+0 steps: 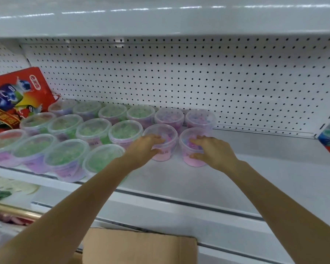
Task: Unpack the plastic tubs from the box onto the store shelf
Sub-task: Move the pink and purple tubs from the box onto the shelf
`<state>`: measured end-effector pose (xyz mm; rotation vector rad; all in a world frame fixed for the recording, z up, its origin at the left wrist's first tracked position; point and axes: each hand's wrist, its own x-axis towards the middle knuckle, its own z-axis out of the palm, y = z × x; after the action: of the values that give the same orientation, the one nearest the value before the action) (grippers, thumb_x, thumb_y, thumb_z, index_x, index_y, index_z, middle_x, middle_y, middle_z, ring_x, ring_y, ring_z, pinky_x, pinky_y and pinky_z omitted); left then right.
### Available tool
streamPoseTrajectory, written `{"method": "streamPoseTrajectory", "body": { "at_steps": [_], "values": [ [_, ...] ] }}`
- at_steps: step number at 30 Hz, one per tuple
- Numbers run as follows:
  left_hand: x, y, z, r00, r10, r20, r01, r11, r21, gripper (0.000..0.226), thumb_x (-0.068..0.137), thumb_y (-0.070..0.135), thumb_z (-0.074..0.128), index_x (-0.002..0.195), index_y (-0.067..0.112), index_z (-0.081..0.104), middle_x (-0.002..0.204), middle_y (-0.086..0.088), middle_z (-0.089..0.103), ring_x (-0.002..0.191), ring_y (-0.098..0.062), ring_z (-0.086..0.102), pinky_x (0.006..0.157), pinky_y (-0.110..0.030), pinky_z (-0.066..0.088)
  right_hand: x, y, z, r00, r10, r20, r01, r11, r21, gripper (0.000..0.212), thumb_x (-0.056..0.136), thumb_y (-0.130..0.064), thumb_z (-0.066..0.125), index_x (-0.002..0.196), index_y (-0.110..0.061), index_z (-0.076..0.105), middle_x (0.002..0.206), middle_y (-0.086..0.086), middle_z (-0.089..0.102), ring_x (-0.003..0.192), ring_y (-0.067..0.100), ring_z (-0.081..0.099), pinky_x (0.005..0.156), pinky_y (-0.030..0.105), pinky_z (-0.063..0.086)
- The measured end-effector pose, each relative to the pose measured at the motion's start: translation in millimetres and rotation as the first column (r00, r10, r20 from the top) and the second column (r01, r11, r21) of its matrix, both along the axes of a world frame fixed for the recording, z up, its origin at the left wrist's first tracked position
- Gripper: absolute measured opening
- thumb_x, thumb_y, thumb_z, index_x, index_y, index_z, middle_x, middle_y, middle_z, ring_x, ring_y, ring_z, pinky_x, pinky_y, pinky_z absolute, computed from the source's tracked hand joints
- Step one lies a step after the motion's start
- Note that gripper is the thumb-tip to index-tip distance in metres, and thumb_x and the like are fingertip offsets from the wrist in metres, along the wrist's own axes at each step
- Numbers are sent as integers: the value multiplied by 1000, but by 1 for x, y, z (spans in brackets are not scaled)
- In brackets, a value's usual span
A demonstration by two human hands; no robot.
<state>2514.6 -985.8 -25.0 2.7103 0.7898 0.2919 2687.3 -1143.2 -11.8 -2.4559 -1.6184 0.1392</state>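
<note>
Your left hand [145, 147] and right hand [212, 151] curl fingers over the two upright pink tubs [192, 161], just right of the green tubs [125, 130].

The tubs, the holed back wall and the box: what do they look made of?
The tubs look like thin clear plastic, slightly glossy: the contents show through the lids. The back wall seems white painted metal, with rows of holes. The box is matt brown cardboard.

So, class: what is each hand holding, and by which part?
The left hand grips the left pink tub at its lid rim; the right hand grips the right pink tub likewise.
</note>
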Motion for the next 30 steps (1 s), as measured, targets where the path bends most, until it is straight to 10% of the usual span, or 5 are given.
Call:
{"method": "streamPoseTrajectory", "body": {
  "at_steps": [20, 30],
  "values": [
    [-80, -53, 18, 937, -267, -226, 320, 915, 246, 64, 93, 46, 46, 147, 20, 24, 155, -4, 23, 142, -20, 23, 114, -32, 19, -82, -63, 0, 980, 91, 178, -70, 990, -122, 84, 88, -57, 45, 149, -16, 5, 158, 5, 5, 146, 19, 8, 118, 33, 12],
    [-184, -106, -63, 882, -372, -287, 429, 888, 166, 62, 94, 48, 41, 147, 20, 23, 155, -4, 22, 142, -20, 22, 116, -34, 19, -206, -127, -69, 999, 27, -21, -31, 981, -193, 77, 91, -50, 45, 149, -21, 3, 158, -4, 2, 145, 11, 8, 116, 26, 11]
  ]
}}
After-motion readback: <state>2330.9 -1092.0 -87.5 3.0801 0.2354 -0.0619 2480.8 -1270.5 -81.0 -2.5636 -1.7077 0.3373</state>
